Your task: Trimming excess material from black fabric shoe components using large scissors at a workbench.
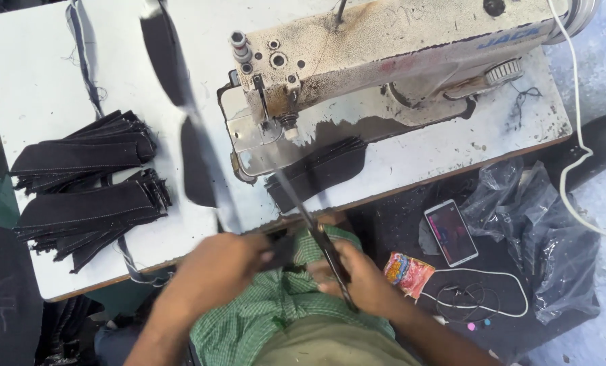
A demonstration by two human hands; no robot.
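My right hand (364, 278) grips a pair of scissors (316, 234) whose blades point up toward the sewing machine (384, 54). My left hand (228, 268) pinches a small dark piece of fabric (279, 249) just left of the scissors, over my green checked shirt. A chain of dark fabric pieces (194, 163), blurred, rises from my left hand across the table toward its far edge. More dark pieces (316, 173) lie under the machine's needle area.
Two stacks of dark fabric strips (86, 183) lie on the left of the white table (38, 74). To the right, below the table, lie a phone (451, 232), a colourful packet (408, 272), a white cable (479, 298) and a crumpled plastic bag (540, 230).
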